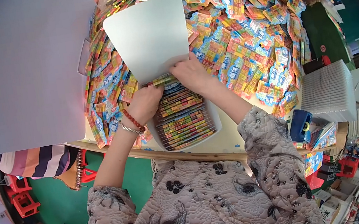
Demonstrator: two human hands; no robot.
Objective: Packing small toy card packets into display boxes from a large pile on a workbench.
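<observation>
My left hand (145, 104) and my right hand (190, 74) meet at the near edge of a white sheet (150, 35), which is lifted and tilted away from me. Both hands pinch that edge just above a white tray (216, 125) filled with rows of small colourful strips. My left wrist wears a red bead bracelet and a metal bangle. Behind the sheet the table is buried under a heap of colourful blister cards (248, 41).
A stack of clear plastic trays (327, 90) stands at the right, with a blue tape dispenser (301, 125) near the wooden table edge (186, 155). A large pale panel (20, 71) fills the left. Red stools (24, 200) and cardboard boxes sit on the green floor.
</observation>
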